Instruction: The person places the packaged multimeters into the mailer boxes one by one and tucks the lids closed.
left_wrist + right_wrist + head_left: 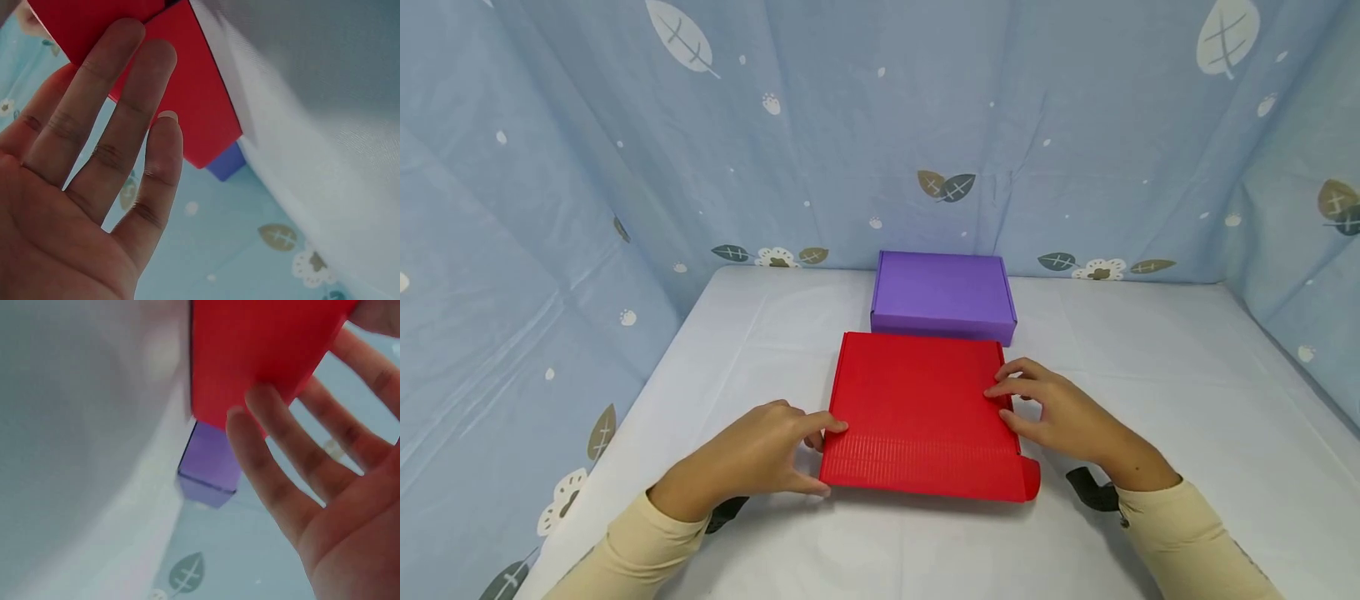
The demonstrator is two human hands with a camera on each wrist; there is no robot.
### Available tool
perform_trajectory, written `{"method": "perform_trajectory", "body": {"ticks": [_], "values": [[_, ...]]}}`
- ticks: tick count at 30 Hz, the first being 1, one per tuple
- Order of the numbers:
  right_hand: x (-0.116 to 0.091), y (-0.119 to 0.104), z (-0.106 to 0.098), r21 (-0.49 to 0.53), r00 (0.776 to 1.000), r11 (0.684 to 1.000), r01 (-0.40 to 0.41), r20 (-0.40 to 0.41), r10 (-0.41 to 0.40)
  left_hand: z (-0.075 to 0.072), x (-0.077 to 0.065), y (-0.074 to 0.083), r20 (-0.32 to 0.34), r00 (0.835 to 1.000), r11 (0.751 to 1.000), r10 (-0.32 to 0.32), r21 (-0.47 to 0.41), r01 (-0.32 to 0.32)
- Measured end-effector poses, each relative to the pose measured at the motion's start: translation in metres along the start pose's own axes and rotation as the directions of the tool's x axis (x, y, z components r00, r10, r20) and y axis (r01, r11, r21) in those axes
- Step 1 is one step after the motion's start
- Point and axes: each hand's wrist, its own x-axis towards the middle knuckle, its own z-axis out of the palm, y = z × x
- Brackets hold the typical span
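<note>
A flat red cardboard box (917, 383) lies on the table, its ridged front flap (925, 467) sticking out toward me with a rounded tab at the right end. At the left side is my left hand (752, 454), index fingertip on the lid's edge and thumb by the flap's front corner. In the left wrist view, the fairly straight fingers (112, 150) touch the box's side wall (194, 94). My right hand (1067, 412) rests fingertips along the lid's right edge. The right wrist view shows its extended fingers (281, 431) against the red side wall (244, 362).
A closed purple box (943, 287) stands right behind the red one, near the back edge. The white-covered table (1150, 375) extends to both sides. Blue patterned cloth (880, 125) hangs behind and at the sides. Dark straps (1093, 490) show at the wrists.
</note>
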Motion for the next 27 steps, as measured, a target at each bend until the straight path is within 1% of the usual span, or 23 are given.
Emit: {"method": "perform_trajectory", "body": {"ticks": [3,6,10,15,21,27], "values": [[-0.007,-0.009,-0.002,-0.072,1.000,0.997,-0.017,0.020,0.018,0.000,0.000,-0.001,0.010,1.000,1.000,-0.012,-0.023,0.012],[-0.017,-0.018,-0.002,-0.122,1.000,0.992,-0.013,0.010,0.014,0.001,0.001,-0.002,0.012,1.000,0.999,-0.023,-0.043,0.023],[-0.032,-0.027,0.000,-0.134,1.000,0.991,0.023,-0.015,-0.025,0.003,0.001,-0.006,-0.016,1.000,0.999,-0.004,-0.055,0.003],[-0.046,-0.035,-0.001,-0.161,0.999,0.986,0.052,0.018,-0.050,0.003,-0.001,-0.008,-0.030,1.000,0.998,0.000,-0.057,-0.002],[-0.056,-0.037,-0.001,-0.190,0.995,0.978,0.088,0.061,-0.078,0.003,0.000,-0.007,-0.039,0.999,0.997,0.007,-0.071,-0.009],[-0.062,-0.035,0.002,-0.219,0.993,0.970,0.107,0.070,-0.093,0.003,0.000,-0.008,-0.036,0.999,0.997,0.007,-0.076,-0.009]]}}
